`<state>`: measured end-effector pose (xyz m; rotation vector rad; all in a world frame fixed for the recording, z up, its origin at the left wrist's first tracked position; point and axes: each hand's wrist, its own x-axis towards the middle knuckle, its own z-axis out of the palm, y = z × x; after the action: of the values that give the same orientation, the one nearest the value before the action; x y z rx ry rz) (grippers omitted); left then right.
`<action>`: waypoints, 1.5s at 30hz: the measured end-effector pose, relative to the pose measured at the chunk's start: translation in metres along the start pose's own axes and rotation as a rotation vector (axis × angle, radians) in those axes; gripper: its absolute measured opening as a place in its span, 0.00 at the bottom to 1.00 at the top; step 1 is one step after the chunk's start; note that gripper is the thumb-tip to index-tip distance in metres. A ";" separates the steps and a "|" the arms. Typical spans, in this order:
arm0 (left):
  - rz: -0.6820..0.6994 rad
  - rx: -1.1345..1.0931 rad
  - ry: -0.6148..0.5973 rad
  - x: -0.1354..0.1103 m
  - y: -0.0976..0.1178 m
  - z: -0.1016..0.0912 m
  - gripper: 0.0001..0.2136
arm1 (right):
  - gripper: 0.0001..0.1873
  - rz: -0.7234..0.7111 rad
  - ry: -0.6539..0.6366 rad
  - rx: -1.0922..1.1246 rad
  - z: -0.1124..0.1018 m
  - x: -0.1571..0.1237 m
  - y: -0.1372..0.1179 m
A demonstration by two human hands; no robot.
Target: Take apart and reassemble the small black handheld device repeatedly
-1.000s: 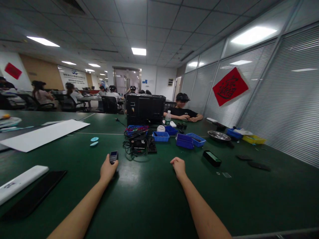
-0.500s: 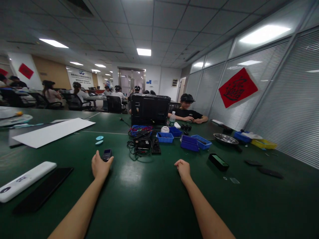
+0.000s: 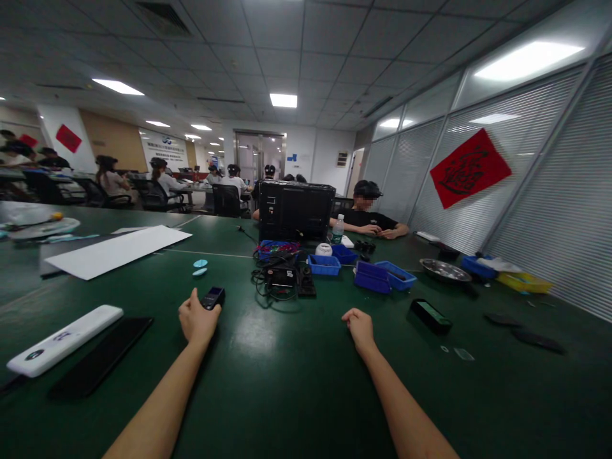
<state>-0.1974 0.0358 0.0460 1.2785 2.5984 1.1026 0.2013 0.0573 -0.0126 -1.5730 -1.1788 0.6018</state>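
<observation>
Our left hand [image 3: 197, 322] has its grip closed around the small black gadget [image 3: 213, 297], over the green tabletop [image 3: 272, 389]. Our right hand [image 3: 360, 327] curls loosely, nothing showing in it. If our left thumb slips, the gadget could fall.

Between the left fingers [image 3: 194, 301], closed around a small black handheld device with a screen [image 3: 213, 298], and the curled right fingers [image 3: 352, 315], the dark green tabletop [image 3: 277, 370] gives a broad open lane. At its far end a heap of black cables and boxy black electronics [image 3: 281, 278] blocks the way, backed by a tall black metal case [image 3: 296, 212]. Leftward, a long white plastic bar [image 3: 67, 340] and a flat black strip [image 3: 102, 360] lie across a low pass. Rightward, a bare gap runs up to an oblong black box with a green top [image 3: 431, 315]; blue plastic trays [image 3: 324, 265] obstruct forward reach.
</observation>
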 end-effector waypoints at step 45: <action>0.579 0.033 -0.373 -0.104 0.052 0.035 0.25 | 0.11 -0.066 -0.097 -0.104 0.008 -0.013 -0.016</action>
<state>-0.0819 0.0038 0.0249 2.0857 2.0324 0.7600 0.1832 0.0490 -0.0028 -1.6006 -1.3482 0.5873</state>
